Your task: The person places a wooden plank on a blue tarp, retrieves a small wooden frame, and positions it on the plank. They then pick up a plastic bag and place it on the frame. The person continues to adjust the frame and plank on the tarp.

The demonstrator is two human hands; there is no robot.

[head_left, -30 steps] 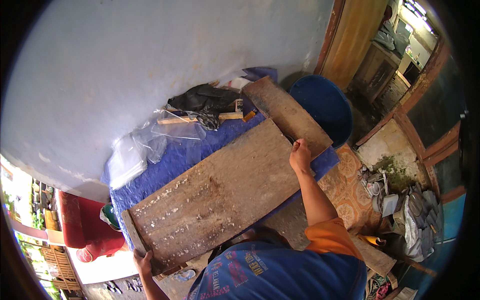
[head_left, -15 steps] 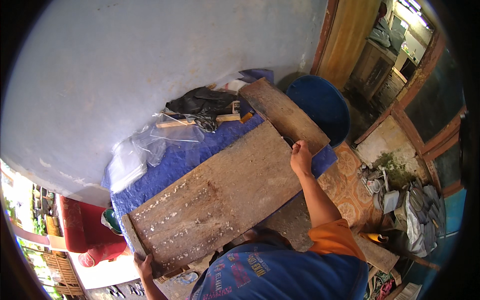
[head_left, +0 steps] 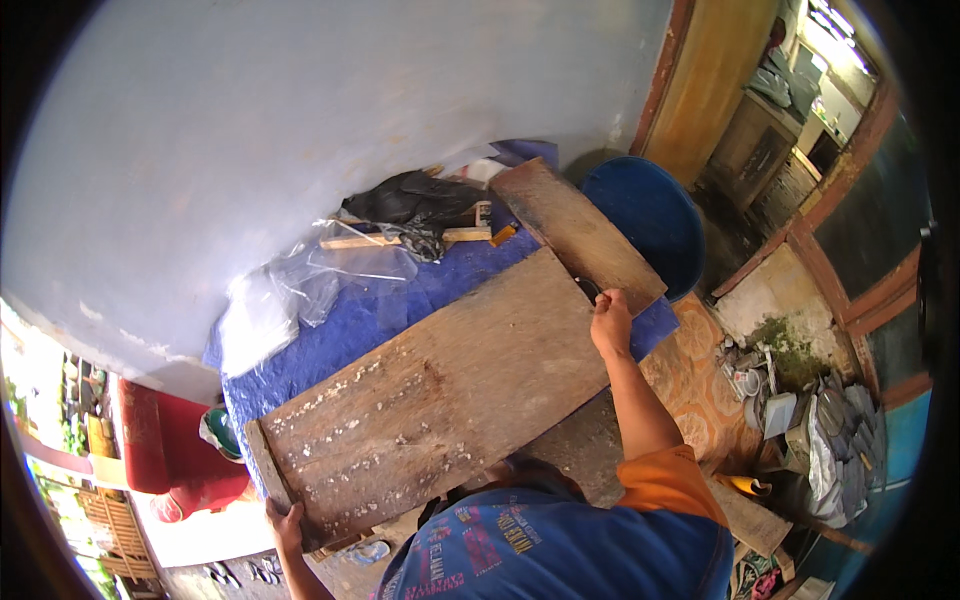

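Wide wooden board, w/ white specks mostly on its L half, sits over blue cover. L hand grasps board's near L corner, thumb on top. R hand at board's R end, fingers curled by dark curved item; exact grip can't be told. Narrow plank by board's R end; blk. plastic & clear plastic sheets on board's far side; blue tub farther R of board.
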